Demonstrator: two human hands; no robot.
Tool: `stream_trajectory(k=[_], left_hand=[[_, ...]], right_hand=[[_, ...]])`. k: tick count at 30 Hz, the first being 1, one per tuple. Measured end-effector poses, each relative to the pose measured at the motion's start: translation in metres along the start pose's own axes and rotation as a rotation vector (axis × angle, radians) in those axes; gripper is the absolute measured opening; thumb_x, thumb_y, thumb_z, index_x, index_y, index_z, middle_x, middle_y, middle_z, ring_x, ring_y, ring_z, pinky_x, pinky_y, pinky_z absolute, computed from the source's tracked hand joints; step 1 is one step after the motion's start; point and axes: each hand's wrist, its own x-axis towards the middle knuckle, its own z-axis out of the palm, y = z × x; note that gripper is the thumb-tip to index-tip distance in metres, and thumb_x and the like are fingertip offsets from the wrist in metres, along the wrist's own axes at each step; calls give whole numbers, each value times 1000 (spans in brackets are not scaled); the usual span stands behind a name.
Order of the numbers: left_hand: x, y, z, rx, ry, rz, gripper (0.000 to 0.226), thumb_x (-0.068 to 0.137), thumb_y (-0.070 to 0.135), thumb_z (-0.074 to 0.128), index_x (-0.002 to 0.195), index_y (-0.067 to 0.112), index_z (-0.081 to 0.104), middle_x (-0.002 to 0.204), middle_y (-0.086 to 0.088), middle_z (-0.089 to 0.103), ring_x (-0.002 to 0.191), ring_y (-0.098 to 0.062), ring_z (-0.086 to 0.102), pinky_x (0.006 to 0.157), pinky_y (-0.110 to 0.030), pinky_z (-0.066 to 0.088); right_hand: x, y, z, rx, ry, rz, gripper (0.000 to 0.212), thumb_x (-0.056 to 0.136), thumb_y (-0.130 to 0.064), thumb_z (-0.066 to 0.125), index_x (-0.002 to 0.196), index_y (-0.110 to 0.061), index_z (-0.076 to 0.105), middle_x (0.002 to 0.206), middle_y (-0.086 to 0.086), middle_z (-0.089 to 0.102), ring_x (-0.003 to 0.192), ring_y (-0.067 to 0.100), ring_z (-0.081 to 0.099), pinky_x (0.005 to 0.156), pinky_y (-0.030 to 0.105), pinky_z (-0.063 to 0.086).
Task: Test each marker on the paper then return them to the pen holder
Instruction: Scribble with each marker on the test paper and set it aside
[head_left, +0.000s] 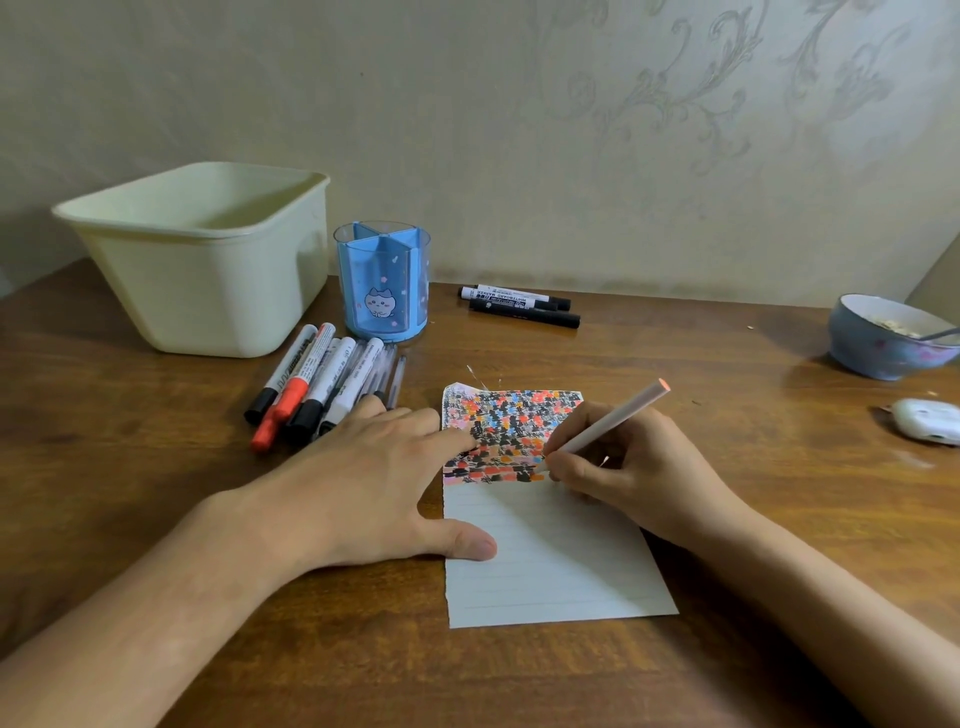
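At the far left stands a pale cream rectangular plastic tub (208, 254) with smooth, rounded walls; it takes no part in the work, I think. Just beside it, a heap of whiteboard markers (311, 387) lies on the brown wooden table (727, 374), with white barrels and black or red caps. They probably wait there for their turn. Behind them stands the round blue translucent pen holder (383, 283), divided into compartments, with a small cat picture on the front. No marker shows inside it, so the return step is not yet done.

The left hand (358, 483) lies flat, its fingers spread, with fingertips and thumb pressing on the left edge of the white lined paper (550, 561). This is surely to keep the thin sheet from sliding. The upper part of the paper is covered with many short strokes in black, red, orange and blue; the lower part is bare.

Further back, two black markers (519, 305) lie side by side, apart from the heap.

The right hand (623, 467) pinches a slim pale pink marker (608, 423) with curled fingers, tilted, its tip touching the paper at the lower edge of the strokes.

At the far right are a blue ceramic bowl (857, 348) and a small white rounded object (927, 421), which I cannot identify.
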Motion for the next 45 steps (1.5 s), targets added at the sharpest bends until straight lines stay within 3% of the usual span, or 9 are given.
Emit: stream_trajectory(k=[13,17,22,27,34,37,40,42,45], left_hand=[[2,-2,2,-8,-16,-4,99,69,91,40,152,43,16,106,22,31,100,-5,27,84,-24,22],[3,-3,3,-14,-13,1,100,68,91,40,151,42,15,122,21,38,103,-4,28,85,-23,23],[3,-6,4,-102,25,16,92,72,88,37,150,45,12,132,23,39,114,-7,34,92,-26,31],[3,-14,6,-318,203,67,52,102,46,27,152,41,14,121,24,41,124,-4,39,104,-31,37],[8,-20,11,-245,285,155,78,103,6,37,154,48,-6,98,30,36,95,5,45,86,-20,42],[10,-19,14,-366,313,136,78,102,4,44,151,54,10,93,30,51,87,20,52,74,-5,41],[9,-14,10,-469,365,92,38,99,13,56,123,42,51,96,19,66,84,13,62,71,-7,46],[6,-12,5,-491,356,72,16,96,20,62,100,34,55,95,19,69,82,7,64,71,-15,50],[3,-8,2,-490,353,88,10,94,25,63,94,33,57,90,22,67,82,8,62,70,-15,50]], right_hand=[[0,-1,-2,93,5,25,8,92,-11,69,89,-18,69,77,1,72,67,14,69,60,27,57],[-1,-5,-2,152,-3,16,6,93,-11,69,95,-16,69,76,-1,70,62,6,66,54,19,51],[0,-6,-6,301,31,84,16,98,-23,59,97,-12,70,78,3,71,65,17,65,53,25,49],[2,-10,-10,488,76,150,13,98,-18,56,98,-6,57,81,14,74,65,25,67,55,27,53],[1,-14,-16,600,55,142,20,89,-25,69,96,-7,67,81,9,71,69,20,68,62,29,56],[0,-16,-14,677,35,159,16,95,-28,59,93,-17,71,85,10,72,73,24,70,65,29,57],[-1,-20,-13,664,20,137,11,97,-24,61,93,-14,66,86,14,73,75,26,72,66,29,57],[-2,-21,-11,661,14,129,14,94,-27,63,93,-13,65,89,17,73,77,28,72,67,30,57],[-3,-22,-9,667,-6,122,18,94,-29,64,95,-11,66,92,19,73,78,28,72,68,31,58]])
